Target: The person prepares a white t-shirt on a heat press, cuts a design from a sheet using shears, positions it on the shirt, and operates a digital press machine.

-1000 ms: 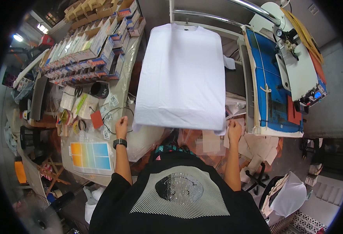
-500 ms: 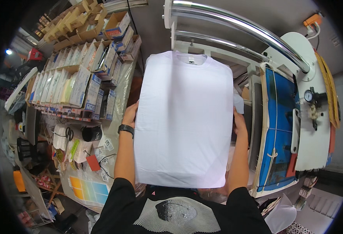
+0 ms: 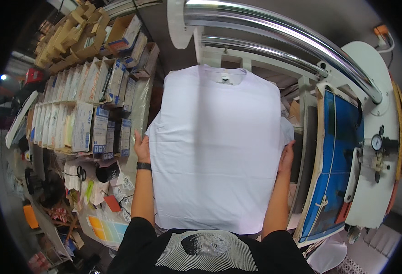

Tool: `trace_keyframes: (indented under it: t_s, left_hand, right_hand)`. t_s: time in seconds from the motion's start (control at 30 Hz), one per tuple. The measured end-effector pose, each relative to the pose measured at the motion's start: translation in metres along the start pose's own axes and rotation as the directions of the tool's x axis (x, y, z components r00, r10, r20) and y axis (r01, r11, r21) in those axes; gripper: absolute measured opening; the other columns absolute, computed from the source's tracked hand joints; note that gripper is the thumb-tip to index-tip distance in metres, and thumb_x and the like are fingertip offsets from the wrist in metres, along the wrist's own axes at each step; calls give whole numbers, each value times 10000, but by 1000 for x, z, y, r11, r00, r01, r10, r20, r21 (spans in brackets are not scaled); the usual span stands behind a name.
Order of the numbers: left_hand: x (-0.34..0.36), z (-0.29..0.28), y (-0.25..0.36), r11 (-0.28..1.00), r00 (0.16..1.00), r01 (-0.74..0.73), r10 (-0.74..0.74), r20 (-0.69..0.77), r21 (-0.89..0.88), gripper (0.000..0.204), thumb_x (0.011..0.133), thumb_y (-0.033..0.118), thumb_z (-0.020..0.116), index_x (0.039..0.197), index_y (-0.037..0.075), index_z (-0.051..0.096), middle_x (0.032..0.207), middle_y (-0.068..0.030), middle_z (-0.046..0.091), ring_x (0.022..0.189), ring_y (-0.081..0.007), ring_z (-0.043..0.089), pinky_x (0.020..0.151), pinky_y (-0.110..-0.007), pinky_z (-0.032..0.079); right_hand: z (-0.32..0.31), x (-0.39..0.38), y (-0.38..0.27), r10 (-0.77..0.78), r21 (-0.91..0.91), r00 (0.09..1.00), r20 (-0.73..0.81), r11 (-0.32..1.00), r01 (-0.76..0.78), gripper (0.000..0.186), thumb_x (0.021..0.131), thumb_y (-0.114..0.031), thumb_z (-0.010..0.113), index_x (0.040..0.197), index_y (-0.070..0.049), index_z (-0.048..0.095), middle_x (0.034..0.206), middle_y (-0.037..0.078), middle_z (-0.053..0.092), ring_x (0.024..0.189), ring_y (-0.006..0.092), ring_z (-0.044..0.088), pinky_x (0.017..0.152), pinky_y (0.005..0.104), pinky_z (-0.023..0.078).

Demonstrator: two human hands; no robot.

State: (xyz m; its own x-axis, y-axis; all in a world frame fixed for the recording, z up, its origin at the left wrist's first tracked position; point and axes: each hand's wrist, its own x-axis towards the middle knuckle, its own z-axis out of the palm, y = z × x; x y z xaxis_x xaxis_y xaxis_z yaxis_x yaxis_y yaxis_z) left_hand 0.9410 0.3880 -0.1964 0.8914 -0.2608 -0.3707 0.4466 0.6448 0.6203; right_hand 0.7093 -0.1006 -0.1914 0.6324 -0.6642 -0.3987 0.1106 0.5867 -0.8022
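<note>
A white short-sleeved T-shirt lies spread flat before me, its collar at the far end and its hem near my body. Small creases cross its lower half, and a faint darker band runs down the middle. My left hand, with a black band at the wrist, rests against the shirt's left side just below the sleeve, fingers extended and apart. Along the opposite edge, my right hand touches the cloth under the right sleeve, fingers pointing up and partly hidden. What supports the shirt is covered by it.
Chrome bars of a white machine cross beyond the collar. At right stands a framed blue screen tied with cord, beside a pressure gauge. On the left table are cardboard boxes of packets, scissors and a colour sheet.
My hands have moved farther apart and slightly lower. The shirt looks wider, with both sleeves showing more and new creases near the hem. The whole view has shifted a little.
</note>
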Motion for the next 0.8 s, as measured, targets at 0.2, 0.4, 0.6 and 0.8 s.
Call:
trace_keyframes:
  t_s: [0.2, 0.4, 0.6, 0.8]
  left_hand:
    - [69, 7, 29, 940, 949, -316, 312, -49, -128, 691, 941, 545, 546, 1246, -76, 552, 1213, -127, 628, 1100, -228, 607, 984, -342, 466]
    - [101, -5, 56, 984, 923, -166, 178, -342, 66, 413, 754, -18, 749, 1142, -63, 612, 1083, -123, 666, 958, -242, 658, 864, -323, 533]
    - [105, 1, 46, 955, 777, -167, 281, -563, 246, 444, 692, -15, 786, 1100, -84, 622, 1066, -137, 659, 960, -257, 651, 869, -339, 533]
    - [136, -47, 64, 934, 864, -207, 313, -395, 290, 417, 741, 94, 784, 1112, -43, 651, 1095, -95, 664, 1020, -212, 630, 945, -323, 484]
  right_hand:
    - [7, 49, -37, -111, 59, 994, 14, 992, 110, 667, 974, -548, 474, 1335, 12, 517, 1317, 104, 584, 1194, 256, 563, 1039, 380, 431]
    - [-6, 74, -31, 28, 49, 997, -77, 999, -24, 444, 908, -166, 620, 1298, 30, 539, 1248, 128, 619, 1121, 274, 609, 972, 377, 491]
    - [-24, 80, -21, 4, 6, 992, -127, 1000, -3, 440, 884, -87, 605, 1298, 45, 533, 1226, 139, 625, 1096, 280, 623, 960, 368, 507]
    - [-54, 106, -17, -80, -65, 996, 37, 994, 82, 487, 795, -41, 638, 1269, 50, 568, 1218, 128, 629, 1106, 265, 620, 966, 369, 497]
